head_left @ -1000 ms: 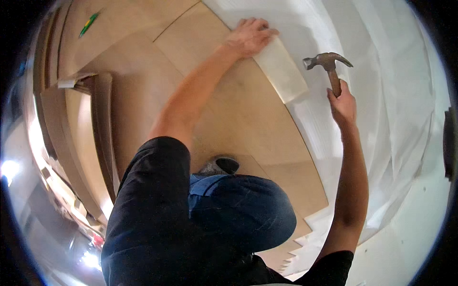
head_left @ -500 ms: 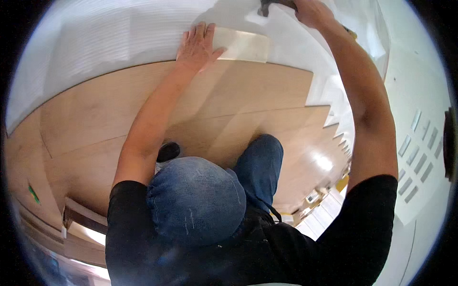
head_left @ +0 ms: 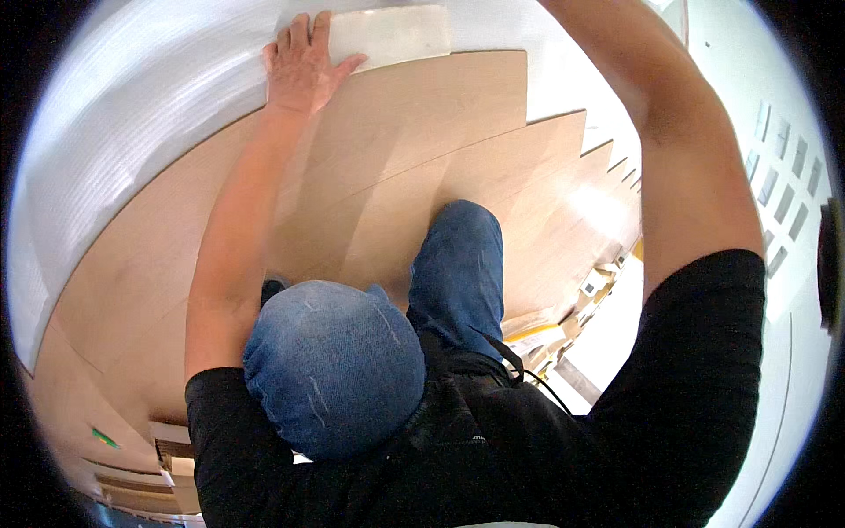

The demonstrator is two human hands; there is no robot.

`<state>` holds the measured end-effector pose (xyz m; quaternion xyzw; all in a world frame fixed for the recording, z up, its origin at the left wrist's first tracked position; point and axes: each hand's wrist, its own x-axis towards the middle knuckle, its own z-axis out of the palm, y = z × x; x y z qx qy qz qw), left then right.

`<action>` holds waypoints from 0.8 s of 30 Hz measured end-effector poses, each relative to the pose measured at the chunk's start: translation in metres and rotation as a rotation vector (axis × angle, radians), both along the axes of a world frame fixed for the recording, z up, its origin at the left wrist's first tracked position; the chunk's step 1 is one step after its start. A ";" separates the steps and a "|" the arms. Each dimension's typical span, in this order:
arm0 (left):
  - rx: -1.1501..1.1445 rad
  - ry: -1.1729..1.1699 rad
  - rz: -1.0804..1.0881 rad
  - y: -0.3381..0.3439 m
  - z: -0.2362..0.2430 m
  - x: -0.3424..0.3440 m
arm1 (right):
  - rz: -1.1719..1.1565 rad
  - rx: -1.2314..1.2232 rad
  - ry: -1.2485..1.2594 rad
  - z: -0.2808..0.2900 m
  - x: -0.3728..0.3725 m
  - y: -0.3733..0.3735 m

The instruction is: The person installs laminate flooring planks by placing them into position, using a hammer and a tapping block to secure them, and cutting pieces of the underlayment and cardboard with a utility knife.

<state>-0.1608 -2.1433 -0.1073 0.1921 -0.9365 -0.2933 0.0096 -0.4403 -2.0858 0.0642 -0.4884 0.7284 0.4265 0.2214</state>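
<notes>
My left hand (head_left: 304, 70) lies with its fingers stretched out at the left end of a flat off-white block (head_left: 392, 35). Its thumb reaches along the block's near edge. The block sits against the far edge of a wood-look floor plank (head_left: 422, 101), beside the white underlay sheet (head_left: 176, 75). Only the right forearm (head_left: 656, 97) shows; it runs up past the top rim, so my right hand and anything in it are out of sight.
I kneel on the laid planks, whose ends form steps (head_left: 583, 132) on the right. Boxes and packaging (head_left: 590, 286) stand at the lower right, with stacked boards (head_left: 145, 484) at lower left. A small green object (head_left: 106, 437) lies on the floor. On the right is a pale wall (head_left: 783, 290).
My right hand, which held a hammer, has gone out past the top edge. The left hand stays at the block; the whole scene has shifted up and left in the view.
</notes>
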 end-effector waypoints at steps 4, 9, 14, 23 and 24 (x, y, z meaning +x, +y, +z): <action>-0.020 -0.001 0.028 -0.001 -0.001 -0.004 | 0.079 0.011 -0.047 0.029 0.003 -0.023; -0.061 0.046 0.018 0.011 -0.015 -0.002 | -0.141 -0.199 0.078 -0.011 -0.013 0.010; -0.029 0.134 0.067 0.011 -0.020 0.000 | -0.147 -0.123 -0.002 -0.011 0.016 0.023; 0.010 0.335 0.056 0.014 -0.043 0.110 | -0.402 -0.466 -0.286 -0.026 0.081 0.145; 0.004 0.316 0.125 0.008 -0.043 0.150 | -0.259 -0.420 -0.330 -0.024 0.081 0.142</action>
